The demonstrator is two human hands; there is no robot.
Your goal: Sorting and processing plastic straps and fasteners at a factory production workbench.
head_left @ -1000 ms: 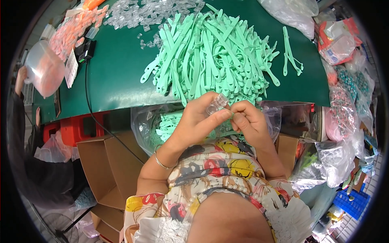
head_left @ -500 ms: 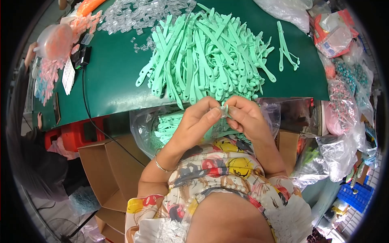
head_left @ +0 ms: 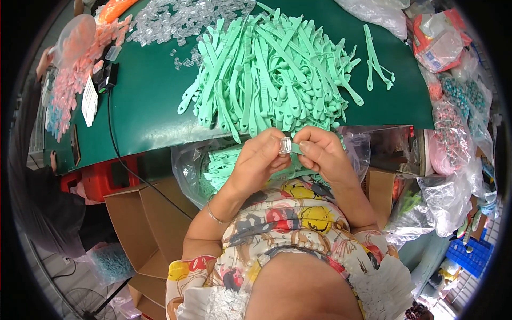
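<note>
Clear piece (head_left: 286, 145) sits nearside of the green strap pile (head_left: 272, 74), pinched in left-hand grip (head_left: 260, 158); right-hand grip (head_left: 324, 154) pinches a green strap (head_left: 296, 149) beside it. Possible fault: slick plastic slipping under light pressure, dropping either part into the bag (head_left: 184, 166), also nearside of the pile.

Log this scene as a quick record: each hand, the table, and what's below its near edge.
Left hand: pinching a clear clip
Right hand: pinching a green strap close to the clip
Strap through clip: cannot tell
Table: pile of green straps; heap of clear clips behind, leftward
Below edge: clear bag holding green straps; cardboard box left of it
</note>
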